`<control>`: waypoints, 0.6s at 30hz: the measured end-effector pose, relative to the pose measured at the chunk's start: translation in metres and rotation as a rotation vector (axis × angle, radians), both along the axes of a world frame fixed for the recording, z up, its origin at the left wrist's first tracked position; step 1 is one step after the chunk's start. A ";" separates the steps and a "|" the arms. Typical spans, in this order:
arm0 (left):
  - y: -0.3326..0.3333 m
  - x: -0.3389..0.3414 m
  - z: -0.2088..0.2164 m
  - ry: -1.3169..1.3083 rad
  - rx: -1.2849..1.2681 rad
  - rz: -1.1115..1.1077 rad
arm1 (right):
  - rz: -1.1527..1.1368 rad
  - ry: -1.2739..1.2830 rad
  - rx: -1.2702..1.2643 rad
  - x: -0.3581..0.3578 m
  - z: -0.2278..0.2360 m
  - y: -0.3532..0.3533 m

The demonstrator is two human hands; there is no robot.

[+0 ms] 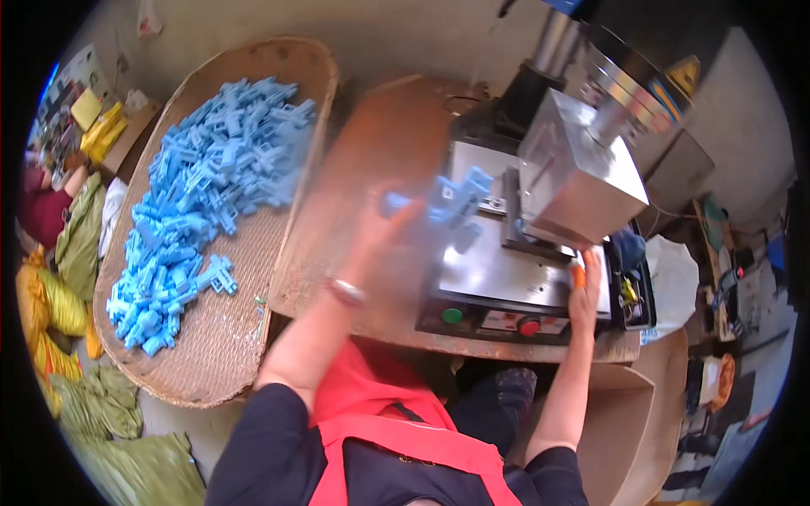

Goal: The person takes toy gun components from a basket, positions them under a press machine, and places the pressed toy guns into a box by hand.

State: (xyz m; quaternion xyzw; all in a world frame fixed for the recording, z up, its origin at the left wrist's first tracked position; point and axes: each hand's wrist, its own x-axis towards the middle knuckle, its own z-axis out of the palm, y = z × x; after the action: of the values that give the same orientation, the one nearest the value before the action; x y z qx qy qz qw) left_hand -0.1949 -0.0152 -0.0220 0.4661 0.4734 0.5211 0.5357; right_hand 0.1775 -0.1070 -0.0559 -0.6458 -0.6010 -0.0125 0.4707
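Observation:
My left hand [390, 226], smeared by motion, is closed on a light-blue plastic toy pistol [462, 196] in front of the press. The toy is blurred too, and its far end reaches over the machine's metal bed [489, 268]. At the bed's right side, my right hand [584, 282] is up against the lower corner of the silver block [582, 173]. Something orange covers part of a finger there. Its fingertips are hidden by the block, so whether they hold anything does not show. A big heap of matching blue toy pistols [224, 160] lies in a woven basket [228, 358] at left.
On the machine's front are a green button [452, 315] and a red button [529, 326]. A dark tray [634, 308] of small items sits right of it, beside a white bag [672, 282]. A cardboard box [620, 405] stands below. Sacks [139, 464] lie at lower left.

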 end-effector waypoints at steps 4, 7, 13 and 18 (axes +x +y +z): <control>-0.044 0.071 0.026 -0.097 -0.049 0.064 | 0.130 -0.104 0.144 -0.006 0.008 0.047; -0.056 0.073 -0.002 0.290 0.352 -0.013 | 0.076 -0.061 0.214 0.008 0.008 0.057; -0.074 0.073 -0.011 0.825 0.840 -0.127 | -0.304 -0.136 0.332 0.023 0.065 -0.036; -0.047 0.139 0.009 0.794 0.891 -0.002 | -0.533 -0.139 0.405 0.021 0.099 -0.211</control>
State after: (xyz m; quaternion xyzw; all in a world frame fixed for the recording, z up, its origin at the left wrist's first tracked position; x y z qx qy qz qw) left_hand -0.0562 -0.0625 -0.0130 0.8056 0.3727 0.4549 0.0714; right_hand 0.1985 -0.3177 0.0428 -0.6711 -0.4271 -0.2981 0.5277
